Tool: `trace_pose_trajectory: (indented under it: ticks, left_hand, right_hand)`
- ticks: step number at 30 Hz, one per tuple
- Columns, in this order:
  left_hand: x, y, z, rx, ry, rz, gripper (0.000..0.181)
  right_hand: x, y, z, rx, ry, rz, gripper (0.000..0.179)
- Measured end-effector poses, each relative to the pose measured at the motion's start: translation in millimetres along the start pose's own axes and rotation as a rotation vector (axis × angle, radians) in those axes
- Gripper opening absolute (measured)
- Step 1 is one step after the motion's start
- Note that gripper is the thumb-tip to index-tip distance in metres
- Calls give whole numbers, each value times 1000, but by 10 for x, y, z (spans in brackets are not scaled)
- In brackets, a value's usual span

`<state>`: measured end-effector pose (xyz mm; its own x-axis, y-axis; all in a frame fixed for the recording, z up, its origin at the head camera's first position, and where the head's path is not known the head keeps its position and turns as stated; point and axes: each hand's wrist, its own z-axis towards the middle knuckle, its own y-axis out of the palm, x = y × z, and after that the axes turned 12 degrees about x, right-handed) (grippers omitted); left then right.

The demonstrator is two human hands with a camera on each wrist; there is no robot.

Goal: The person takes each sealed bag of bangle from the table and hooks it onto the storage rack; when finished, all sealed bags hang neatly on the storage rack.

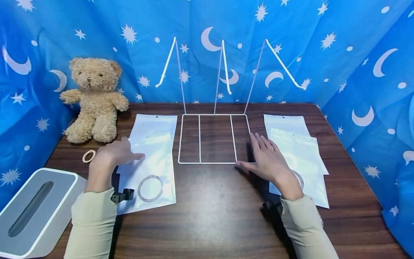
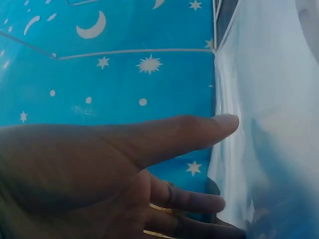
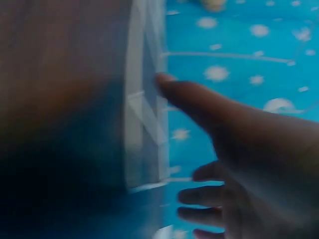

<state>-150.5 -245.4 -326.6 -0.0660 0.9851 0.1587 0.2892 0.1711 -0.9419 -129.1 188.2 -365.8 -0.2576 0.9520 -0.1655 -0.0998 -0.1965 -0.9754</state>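
My left hand (image 1: pixel 113 154) hovers over the left stack of white flat pouches (image 1: pixel 155 151), its thumb stretched out to the right. In the left wrist view the thumb (image 2: pixel 189 132) overlaps the edge of a pouch (image 2: pixel 284 89), and nothing is in the fingers. A white wire rack (image 1: pixel 199 144) with three slanted prongs stands at the back middle. Beside the front right corner of its base is my right hand (image 1: pixel 270 160), fingers extended and thumb out at the front bar. The right wrist view, blurred, shows no thing in that hand (image 3: pixel 244 144).
Another stack of white pouches (image 1: pixel 297 154) lies on the right, partly under the right forearm. A teddy bear (image 1: pixel 97 104) sits back left, near a small beige ring (image 1: pixel 88 156). A tissue box (image 1: pixel 58 223) stands front left. Starry blue cloth (image 1: pixel 194 21) surrounds the dark wooden table (image 1: pixel 213 223).
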Motion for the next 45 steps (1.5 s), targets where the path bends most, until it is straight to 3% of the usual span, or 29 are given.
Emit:
trace_pose_trajectory:
  ticks: [4,9,12,17,20,23,26,31,35,38,45]
  left_hand:
    - [-25,34,54,23,-3,1,103]
    - [-89,75,112,63,-4,-28,109]
    - [-161,98,146,94,12,-97,96]
    - [-288,106,209,177,153,-279,44]
    - [-343,131,247,209,263,-416,32]
    - [-362,154,262,182,310,-561,17]
    - [-374,137,254,155,338,-597,15]
    - [-386,77,210,162,369,-552,25]
    - [-353,28,159,261,357,-574,24]
    - [-286,-25,110,354,393,-634,22]
    - [-99,-231,-162,536,602,-876,28]
  right_hand:
    - [144,284,-34,28,22,111,110]
    - [230,470,-41,57,45,257,112]
    - [260,532,-36,86,30,288,112]
    - [307,596,-19,153,13,270,113]
    - [322,608,-15,164,10,259,115]
    - [325,611,-18,157,0,263,115]
    - [323,613,-19,154,-6,266,114]
    - [319,611,-19,146,-7,261,114]
    - [306,611,-7,138,-4,244,114]
    - [299,615,-11,132,5,235,115]
    - [288,619,-13,149,12,236,116]
